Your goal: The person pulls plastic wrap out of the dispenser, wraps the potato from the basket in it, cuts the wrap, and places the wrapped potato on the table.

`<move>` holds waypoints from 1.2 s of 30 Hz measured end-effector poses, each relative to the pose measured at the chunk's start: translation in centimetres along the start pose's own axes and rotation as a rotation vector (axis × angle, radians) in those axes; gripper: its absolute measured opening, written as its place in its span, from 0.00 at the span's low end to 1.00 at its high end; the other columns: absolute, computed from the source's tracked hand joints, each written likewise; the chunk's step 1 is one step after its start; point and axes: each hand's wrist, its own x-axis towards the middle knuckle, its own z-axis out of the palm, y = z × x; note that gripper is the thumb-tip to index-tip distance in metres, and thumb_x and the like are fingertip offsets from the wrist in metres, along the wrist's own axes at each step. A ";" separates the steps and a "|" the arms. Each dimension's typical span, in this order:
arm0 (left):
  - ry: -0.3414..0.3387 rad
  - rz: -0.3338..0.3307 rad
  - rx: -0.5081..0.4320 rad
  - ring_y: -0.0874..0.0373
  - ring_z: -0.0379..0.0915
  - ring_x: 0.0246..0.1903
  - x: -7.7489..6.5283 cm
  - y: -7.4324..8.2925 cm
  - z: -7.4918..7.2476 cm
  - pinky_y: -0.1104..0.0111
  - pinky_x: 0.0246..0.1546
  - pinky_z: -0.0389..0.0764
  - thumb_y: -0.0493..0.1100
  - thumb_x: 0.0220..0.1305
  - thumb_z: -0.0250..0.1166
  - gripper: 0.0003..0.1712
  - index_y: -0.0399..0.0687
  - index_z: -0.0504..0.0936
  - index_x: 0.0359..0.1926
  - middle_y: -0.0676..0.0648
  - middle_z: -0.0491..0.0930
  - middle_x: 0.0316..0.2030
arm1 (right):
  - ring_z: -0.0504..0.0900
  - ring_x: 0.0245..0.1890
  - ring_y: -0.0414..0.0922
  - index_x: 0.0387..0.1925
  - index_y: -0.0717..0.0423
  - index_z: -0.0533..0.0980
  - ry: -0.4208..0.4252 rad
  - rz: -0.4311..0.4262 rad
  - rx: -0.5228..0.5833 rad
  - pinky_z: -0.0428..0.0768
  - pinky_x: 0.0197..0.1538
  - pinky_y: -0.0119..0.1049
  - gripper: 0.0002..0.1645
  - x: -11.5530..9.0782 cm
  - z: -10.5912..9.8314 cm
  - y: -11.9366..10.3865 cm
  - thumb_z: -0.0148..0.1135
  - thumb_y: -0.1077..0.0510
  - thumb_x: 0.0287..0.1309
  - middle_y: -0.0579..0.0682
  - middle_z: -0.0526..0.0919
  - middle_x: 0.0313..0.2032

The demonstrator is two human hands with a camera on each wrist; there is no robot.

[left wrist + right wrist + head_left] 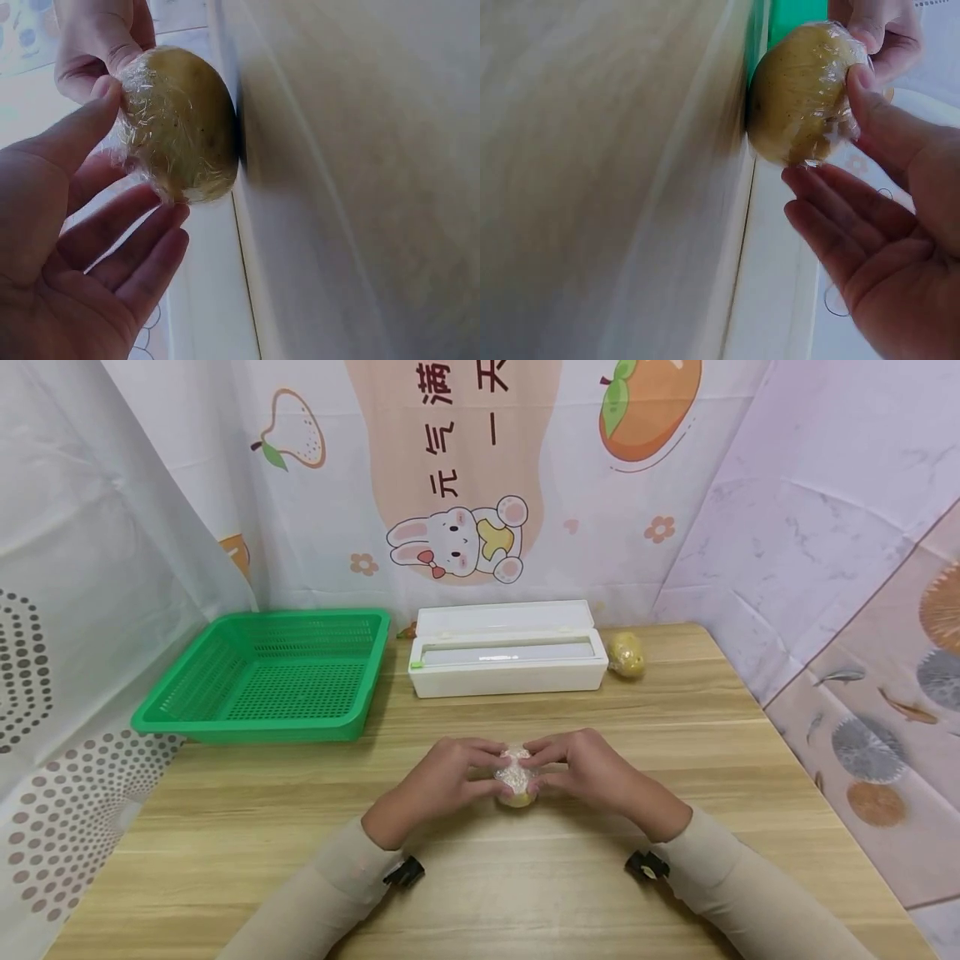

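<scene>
A yellow-brown potato point(516, 779), covered in crinkled cling film, sits on the wooden table between both hands. My left hand point(444, 777) holds its left side between thumb and fingers. From the other side my right hand point(587, 770) grips it the same way. In the left wrist view, the left thumb presses the gathered film on top of the potato point(184, 124) while the fingertips touch its far side. The right wrist view shows the film drawn smooth over the potato's side point(795, 97), with the right thumb on the bunched film at the top.
Beyond the hands stands a white cling film box point(510, 678) with its lid raised and a roll inside. Another film-wrapped potato point(627, 655) lies at the box's right end. To the left is a green plastic basket point(348, 724). Printed curtains point(330, 527) enclose the table point(262, 810).
</scene>
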 end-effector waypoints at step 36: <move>0.077 -0.194 -0.397 0.55 0.83 0.58 1.9 0.4 -0.1 0.64 0.56 0.83 0.52 0.76 0.63 0.29 0.61 0.67 0.73 0.46 0.81 0.63 | 0.84 0.51 0.36 0.69 0.44 0.75 0.022 0.095 0.173 0.84 0.53 0.35 0.26 1.3 -2.1 0.6 0.58 0.45 0.74 0.39 0.85 0.56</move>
